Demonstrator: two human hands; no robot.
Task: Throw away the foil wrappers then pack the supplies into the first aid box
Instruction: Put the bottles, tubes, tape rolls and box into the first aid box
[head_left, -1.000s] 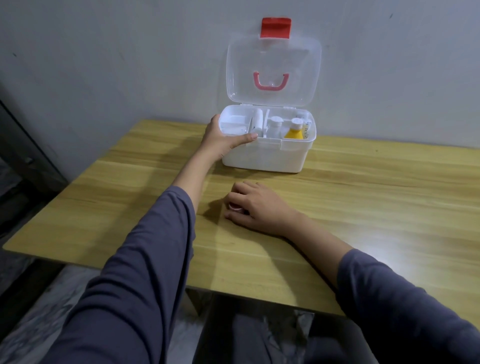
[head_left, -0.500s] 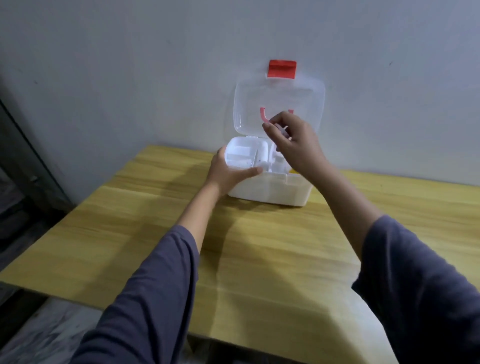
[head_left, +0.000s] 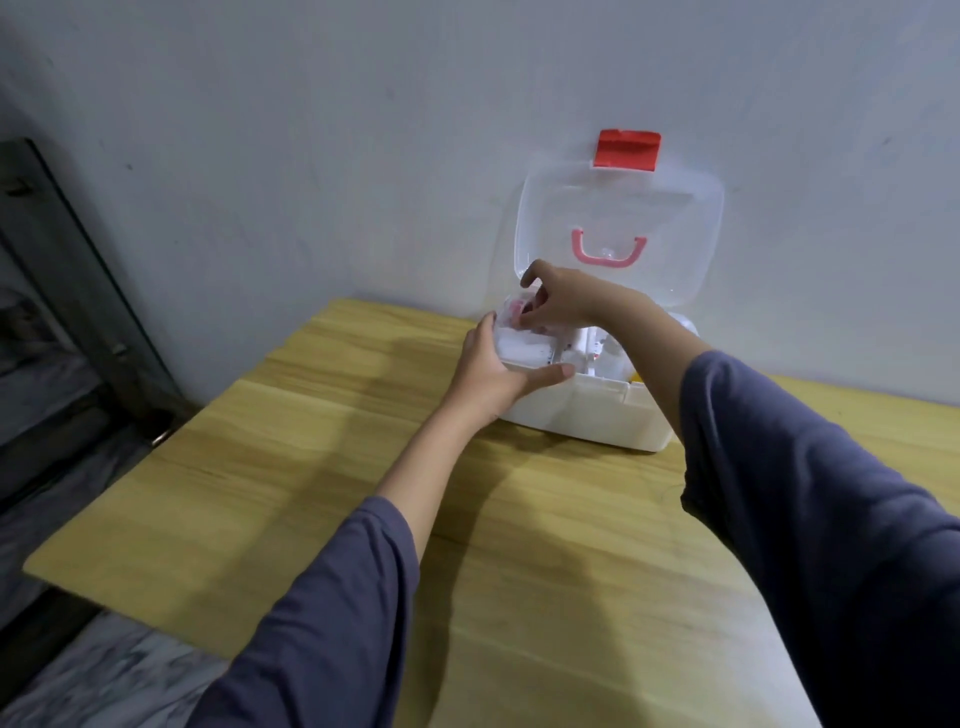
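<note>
The white first aid box (head_left: 582, 415) stands open at the back of the wooden table (head_left: 545, 545), its clear lid (head_left: 618, 208) with a red latch leaning against the wall. My left hand (head_left: 493, 374) grips the box's front left corner, thumb along the rim. My right hand (head_left: 558, 301) reaches over the left compartment, fingers pinched on a small pink and white item (head_left: 514, 314) that is partly hidden. White bottles and a yellow item (head_left: 635, 378) show inside behind my right forearm.
A grey wall rises directly behind the box. The table's left edge drops to a dark floor, with a dark frame (head_left: 78, 291) leaning at the far left. Bare wood lies between me and the box.
My right hand picked the small item off the table, lifted it above the box, and has now come down into the left compartment. My left hand kept its hold on the box.
</note>
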